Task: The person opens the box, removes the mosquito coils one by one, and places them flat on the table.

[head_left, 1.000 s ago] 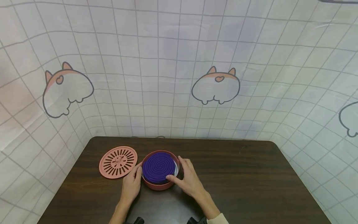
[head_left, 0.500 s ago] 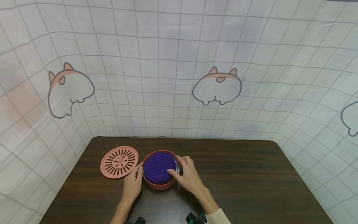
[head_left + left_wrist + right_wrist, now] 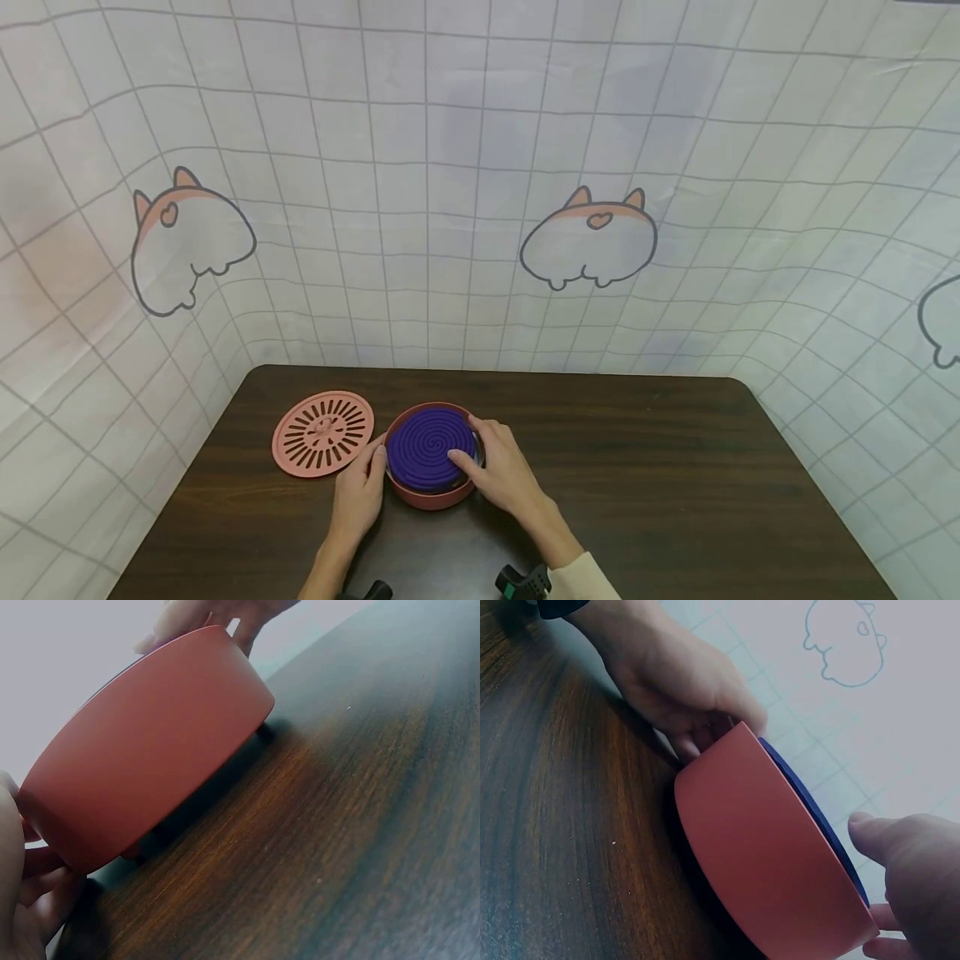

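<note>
A round reddish box [image 3: 427,502], which looks like a mosquito coil holder, stands on small feet on the table. Inside lies a purple mosquito coil [image 3: 429,450], its top about level with the rim and a narrow gap at its right. My left hand [image 3: 358,500] grips the box's left side, thumb up by the rim, fingers around the wall. At the opposite side is my right hand [image 3: 510,479]: the thumb reaches over the coil, and the fingers lie at the box's right wall. In the right wrist view that thumb [image 3: 870,831] appears slightly off the coil.
A pink slotted lid [image 3: 322,434] lies on the dark wooden table [image 3: 660,483], close to the left of the box. A white gridded curtain [image 3: 420,233] with dog drawings surrounds the table at the back and sides.
The right fingers have drawn in closer along the box's rim. Less of the white strip beside the coil shows. Box and hands appear slightly further right as the head view shifts.
</note>
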`<state>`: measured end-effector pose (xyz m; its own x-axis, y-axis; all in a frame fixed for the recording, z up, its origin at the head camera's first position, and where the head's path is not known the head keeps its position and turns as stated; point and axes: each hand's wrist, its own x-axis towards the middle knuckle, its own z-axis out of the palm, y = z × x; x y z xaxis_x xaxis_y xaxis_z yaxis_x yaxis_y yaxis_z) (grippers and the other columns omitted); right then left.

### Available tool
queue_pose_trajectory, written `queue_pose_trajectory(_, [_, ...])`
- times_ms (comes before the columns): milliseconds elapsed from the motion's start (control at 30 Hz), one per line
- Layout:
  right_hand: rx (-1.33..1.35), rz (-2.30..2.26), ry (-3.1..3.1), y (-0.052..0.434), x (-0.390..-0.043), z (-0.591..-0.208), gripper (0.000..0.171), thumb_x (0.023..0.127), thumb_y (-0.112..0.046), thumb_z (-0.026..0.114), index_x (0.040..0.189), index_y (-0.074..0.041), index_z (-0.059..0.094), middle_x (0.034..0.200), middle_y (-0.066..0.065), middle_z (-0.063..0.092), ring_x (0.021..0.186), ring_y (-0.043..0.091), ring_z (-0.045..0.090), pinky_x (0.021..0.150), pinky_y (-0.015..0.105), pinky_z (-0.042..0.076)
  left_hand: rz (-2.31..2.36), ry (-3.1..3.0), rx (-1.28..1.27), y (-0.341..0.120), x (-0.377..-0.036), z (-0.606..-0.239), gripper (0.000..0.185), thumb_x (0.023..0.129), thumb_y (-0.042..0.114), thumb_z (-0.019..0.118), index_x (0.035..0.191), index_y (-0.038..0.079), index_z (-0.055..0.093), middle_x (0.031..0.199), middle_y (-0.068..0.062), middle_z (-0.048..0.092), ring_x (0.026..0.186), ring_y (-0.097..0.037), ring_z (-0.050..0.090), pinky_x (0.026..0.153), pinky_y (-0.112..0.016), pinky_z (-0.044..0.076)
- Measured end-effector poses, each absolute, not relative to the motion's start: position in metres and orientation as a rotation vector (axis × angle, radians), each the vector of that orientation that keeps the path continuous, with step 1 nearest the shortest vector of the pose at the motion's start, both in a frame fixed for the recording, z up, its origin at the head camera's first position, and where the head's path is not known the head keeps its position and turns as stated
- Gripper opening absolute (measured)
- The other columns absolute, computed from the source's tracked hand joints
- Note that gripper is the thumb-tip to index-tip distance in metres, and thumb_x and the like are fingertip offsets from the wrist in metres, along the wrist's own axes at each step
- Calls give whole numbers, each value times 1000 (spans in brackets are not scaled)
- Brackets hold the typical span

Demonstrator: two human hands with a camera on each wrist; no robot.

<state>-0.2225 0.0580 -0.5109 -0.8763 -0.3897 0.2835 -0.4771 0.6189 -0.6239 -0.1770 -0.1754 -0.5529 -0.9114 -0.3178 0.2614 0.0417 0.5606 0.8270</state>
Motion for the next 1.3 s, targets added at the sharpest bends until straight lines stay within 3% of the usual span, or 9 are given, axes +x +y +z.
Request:
queue_pose_trajectory(433, [759, 1006, -2723, 54, -222, -512, 60, 94, -41, 67, 138, -2, 57, 136, 14, 61, 131, 30, 51, 109, 46, 47, -1345, -2429, 232, -177, -178, -553, 40, 107, 35, 47, 135, 12, 64, 133, -10, 67, 127, -28, 61, 105, -50, 49])
queue_pose_trajectory(700, [740, 933, -2678, 52, -222, -510, 55, 90, -42, 71, 131, -6, 64, 130, 11, 65, 124, 30, 52, 102, 55, 38, -1346, -2427, 233, -177, -177, -552, 40, 107, 34, 47, 135, 12, 64, 133, -9, 67, 127, -28, 61, 105, -50, 48])
queue_pose_trajectory(1067, [707, 925, -2631, 48, -222, -506, 52, 87, -36, 76, 129, -7, 66, 125, 9, 65, 113, 25, 51, 84, 39, 31, -1354, -2414, 216, -178, -177, -553, 41, 107, 34, 47, 136, 11, 64, 133, -10, 67, 127, -27, 61, 105, -48, 49])
queue_pose_trajectory(1300, [712, 995, -2601, 46, -222, -504, 52, 86, -32, 78, 129, -7, 65, 126, 9, 63, 116, 26, 55, 86, 39, 37, -1348, -2416, 219, -178, -177, -554, 41, 107, 34, 47, 136, 11, 64, 133, -9, 67, 126, -27, 62, 105, -48, 49])
